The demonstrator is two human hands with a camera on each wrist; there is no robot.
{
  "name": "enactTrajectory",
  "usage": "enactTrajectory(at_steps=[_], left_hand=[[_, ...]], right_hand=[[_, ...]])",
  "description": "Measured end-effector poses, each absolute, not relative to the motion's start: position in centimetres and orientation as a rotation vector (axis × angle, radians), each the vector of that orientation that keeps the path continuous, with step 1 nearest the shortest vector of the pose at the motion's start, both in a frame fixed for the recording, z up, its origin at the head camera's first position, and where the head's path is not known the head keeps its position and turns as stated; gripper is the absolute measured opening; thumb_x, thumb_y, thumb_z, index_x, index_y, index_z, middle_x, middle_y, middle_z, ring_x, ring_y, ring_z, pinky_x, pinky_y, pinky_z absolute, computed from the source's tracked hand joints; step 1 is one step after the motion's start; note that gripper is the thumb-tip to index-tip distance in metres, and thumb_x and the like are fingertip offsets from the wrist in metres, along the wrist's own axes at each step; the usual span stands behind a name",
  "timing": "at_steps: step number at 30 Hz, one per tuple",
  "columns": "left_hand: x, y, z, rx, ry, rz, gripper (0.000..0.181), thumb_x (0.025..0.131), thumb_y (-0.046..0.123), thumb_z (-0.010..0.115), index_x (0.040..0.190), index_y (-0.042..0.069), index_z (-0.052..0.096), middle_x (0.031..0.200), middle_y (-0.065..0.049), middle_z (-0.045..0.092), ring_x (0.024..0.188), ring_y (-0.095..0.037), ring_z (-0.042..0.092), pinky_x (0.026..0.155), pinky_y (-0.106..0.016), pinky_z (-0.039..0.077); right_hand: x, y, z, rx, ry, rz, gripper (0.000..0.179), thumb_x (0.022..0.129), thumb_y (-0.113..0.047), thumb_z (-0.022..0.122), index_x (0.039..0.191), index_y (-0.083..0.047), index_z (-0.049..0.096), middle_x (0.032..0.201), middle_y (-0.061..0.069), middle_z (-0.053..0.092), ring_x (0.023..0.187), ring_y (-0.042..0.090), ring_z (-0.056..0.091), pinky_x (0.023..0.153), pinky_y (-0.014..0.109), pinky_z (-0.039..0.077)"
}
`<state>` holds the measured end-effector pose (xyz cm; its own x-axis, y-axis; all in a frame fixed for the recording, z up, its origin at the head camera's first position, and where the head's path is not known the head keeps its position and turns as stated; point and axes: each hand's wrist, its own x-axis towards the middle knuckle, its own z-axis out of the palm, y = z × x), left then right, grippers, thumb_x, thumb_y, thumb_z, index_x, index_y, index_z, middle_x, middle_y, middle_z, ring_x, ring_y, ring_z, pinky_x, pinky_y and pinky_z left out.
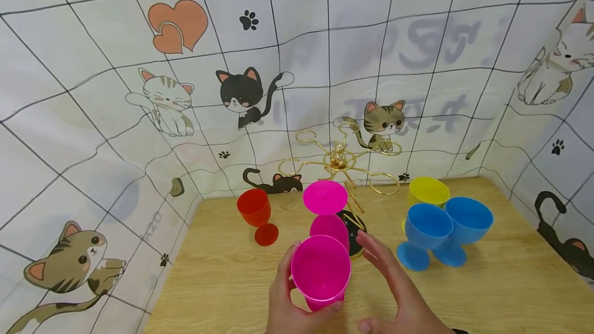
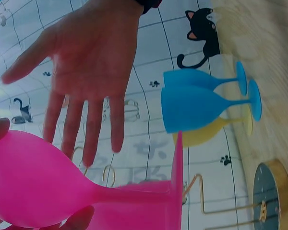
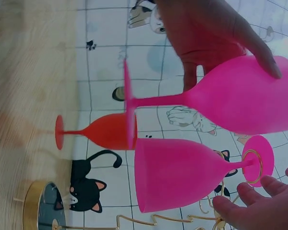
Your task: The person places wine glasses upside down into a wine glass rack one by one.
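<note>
My left hand (image 1: 289, 300) holds a bright pink plastic goblet (image 1: 321, 269) by its bowl, mouth up. In the right wrist view the thumb lies along the bowl of this goblet (image 3: 249, 96). A second pink goblet (image 3: 182, 172) hangs upside down behind it, its foot at a hook of the gold wire rack (image 1: 339, 160). Beside the held goblet, my right hand (image 1: 396, 285) has its fingers spread and holds nothing. In the left wrist view the right hand (image 2: 93, 72) shows its palm, fingers straight.
A red goblet (image 1: 255, 209) stands upright on the wooden table (image 1: 204, 272) at left. Two blue goblets (image 1: 428, 227) and a yellow goblet (image 1: 429, 189) stand close together at right. The rack's round dark base (image 1: 353, 231) is behind my hands. A cat-patterned cloth (image 1: 306, 55) covers the walls.
</note>
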<state>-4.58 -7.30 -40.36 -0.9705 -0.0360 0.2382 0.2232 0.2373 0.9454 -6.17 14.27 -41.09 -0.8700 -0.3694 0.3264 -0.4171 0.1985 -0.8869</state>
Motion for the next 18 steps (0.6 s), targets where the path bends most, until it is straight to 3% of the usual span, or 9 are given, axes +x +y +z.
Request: enactTrajectory(at_steps=[4,8,10,12,15,18], left_hand=[[-4.9,-6.4,-41.0,-0.331,-2.293,-1.741,0.092,0.07,0.031,0.089,0.146,0.021,0.038,0.133,0.009,0.058,0.115,-0.013,0.057,0.078,-0.025,0.056],[-5.4,-5.9,-41.7,-0.49,-2.263,-1.671,0.094,0.07,0.029,0.089,0.148,0.015,0.037,0.136,0.002,0.057,0.116,-0.014,0.058,0.075,-0.026,0.057],[-5.6,-5.7,-41.9,-0.522,-2.272,-1.663,0.095,0.07,0.03,0.088,0.148,0.017,0.036,0.137,0.003,0.056,0.117,-0.013,0.057,0.076,-0.026,0.059],[-5.8,-5.6,-42.2,-0.552,-2.277,-1.662,0.094,0.072,0.03,0.088,0.149,0.019,0.034,0.138,0.004,0.055,0.118,-0.013,0.057,0.077,-0.027,0.059],[-6.2,-5.3,-42.8,-0.649,-2.233,-1.624,0.095,0.072,0.028,0.088,0.149,0.017,0.033,0.137,0.001,0.056,0.117,-0.016,0.058,0.076,-0.027,0.06],[-6.6,-5.1,-43.4,-0.751,-2.17,-1.567,0.094,0.074,0.026,0.087,0.149,0.012,0.032,0.135,-0.005,0.056,0.115,-0.02,0.06,0.075,-0.026,0.06]], right_hand=[[-6.2,14.3,-40.8,0.791,-2.393,1.883,0.096,0.083,-0.02,0.075,0.157,-0.025,0.014,0.162,-0.004,0.025,0.141,-0.002,0.034,0.1,0.06,0.046],[-6.1,14.2,-40.6,0.783,-2.388,1.942,0.096,0.084,-0.021,0.075,0.157,-0.026,0.014,0.161,-0.006,0.026,0.139,-0.006,0.033,0.096,0.072,0.041],[-6.1,14.2,-40.6,0.769,-2.393,1.932,0.096,0.084,-0.021,0.076,0.157,-0.028,0.015,0.16,-0.007,0.028,0.138,-0.007,0.033,0.101,0.063,0.045],[-6.1,14.2,-40.7,0.771,-2.388,1.891,0.097,0.083,-0.02,0.077,0.157,-0.027,0.015,0.16,-0.006,0.029,0.139,-0.006,0.034,0.104,0.045,0.048],[-6.3,14.1,-41.0,0.786,-2.369,1.841,0.098,0.083,-0.017,0.077,0.157,-0.025,0.015,0.159,-0.005,0.03,0.138,-0.005,0.035,0.101,0.023,0.049],[-6.5,14.1,-41.3,0.793,-2.362,1.802,0.099,0.082,-0.015,0.079,0.157,-0.024,0.015,0.158,-0.005,0.032,0.137,-0.004,0.037,0.099,0.023,0.05]])
